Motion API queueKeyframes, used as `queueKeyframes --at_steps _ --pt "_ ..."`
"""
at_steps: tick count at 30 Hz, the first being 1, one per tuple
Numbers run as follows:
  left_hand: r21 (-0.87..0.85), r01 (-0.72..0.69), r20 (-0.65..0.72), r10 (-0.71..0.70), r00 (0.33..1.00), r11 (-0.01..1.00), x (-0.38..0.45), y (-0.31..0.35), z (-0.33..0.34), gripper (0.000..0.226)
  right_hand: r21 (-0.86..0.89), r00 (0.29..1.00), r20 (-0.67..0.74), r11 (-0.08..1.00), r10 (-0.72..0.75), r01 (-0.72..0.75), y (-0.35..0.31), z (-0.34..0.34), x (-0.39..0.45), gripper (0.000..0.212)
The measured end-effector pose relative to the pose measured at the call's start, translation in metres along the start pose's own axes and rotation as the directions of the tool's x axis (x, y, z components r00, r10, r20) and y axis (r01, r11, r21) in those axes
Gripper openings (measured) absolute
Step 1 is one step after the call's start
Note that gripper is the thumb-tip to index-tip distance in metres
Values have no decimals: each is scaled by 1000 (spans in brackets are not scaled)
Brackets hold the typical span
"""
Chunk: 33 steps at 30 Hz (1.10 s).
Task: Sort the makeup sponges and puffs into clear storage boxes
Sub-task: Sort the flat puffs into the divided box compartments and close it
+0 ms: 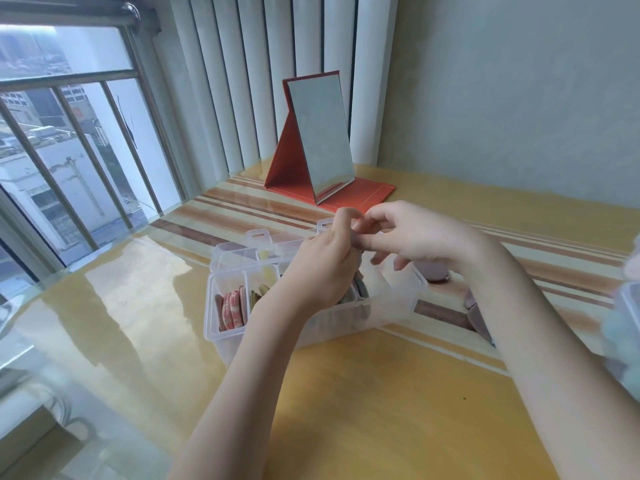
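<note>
A clear storage box [398, 299] with several compartments stands on the table, its lid open at the back. Its left compartment holds pink patterned puffs [232, 311]; the one beside it holds olive puffs [260, 295]. Grey puffs [362, 289] show below my left hand [323, 271], which hovers over the box's middle with curled fingers. My right hand [412, 239] comes in from the right and its fingertips meet the left hand's fingers above the box. Whatever lies between the fingers is hidden. A mauve round puff [434, 271] lies on the table behind the box.
A red folding mirror [320, 140] stands behind the box. Another mauve puff [479, 315] lies to the box's right. At the right edge a second clear box [631, 306] and pale blue puffs [620, 336] are blurred. Window bars run along the left.
</note>
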<state>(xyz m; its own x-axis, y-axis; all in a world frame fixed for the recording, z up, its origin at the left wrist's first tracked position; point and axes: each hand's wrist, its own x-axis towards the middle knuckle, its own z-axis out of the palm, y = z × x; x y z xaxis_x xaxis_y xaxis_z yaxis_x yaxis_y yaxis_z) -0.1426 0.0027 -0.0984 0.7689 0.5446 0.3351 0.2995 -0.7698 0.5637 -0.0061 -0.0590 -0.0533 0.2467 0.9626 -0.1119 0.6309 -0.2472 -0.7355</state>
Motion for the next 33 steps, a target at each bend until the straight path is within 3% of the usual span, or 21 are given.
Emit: queueKeyframes --at_steps 4,7,12,16,20,25,29,33 --pt "-60 4 6 -4 1000 998 0 -1 0 37 35 997 -72 999 -11 13 2 5 3 22" --pt "-74 29 6 -29 1000 997 1 -1 1 35 95 999 -26 995 34 -31 2 5 2 22" --pt "-84 59 68 -53 996 995 2 0 4 43 54 999 -40 998 31 -29 -1 9 2 21" --pt "-110 96 43 -92 995 989 2 -3 5 48 -42 993 -89 996 -81 78 -4 11 1 21" --pt "-155 136 55 -129 990 979 2 -1 4 45 -54 998 -12 996 -66 65 -3 13 -1 14" --pt "-232 146 46 -139 989 962 2 0 3 48 40 967 -249 997 -60 72 -2 -6 -4 22" --pt "-312 163 34 -160 986 936 3 3 1 45 -57 993 -119 998 2 -9 -8 -10 -12 24" --pt "-271 168 34 -165 986 948 2 2 2 45 -176 992 -109 981 57 -76 -11 6 -8 21"
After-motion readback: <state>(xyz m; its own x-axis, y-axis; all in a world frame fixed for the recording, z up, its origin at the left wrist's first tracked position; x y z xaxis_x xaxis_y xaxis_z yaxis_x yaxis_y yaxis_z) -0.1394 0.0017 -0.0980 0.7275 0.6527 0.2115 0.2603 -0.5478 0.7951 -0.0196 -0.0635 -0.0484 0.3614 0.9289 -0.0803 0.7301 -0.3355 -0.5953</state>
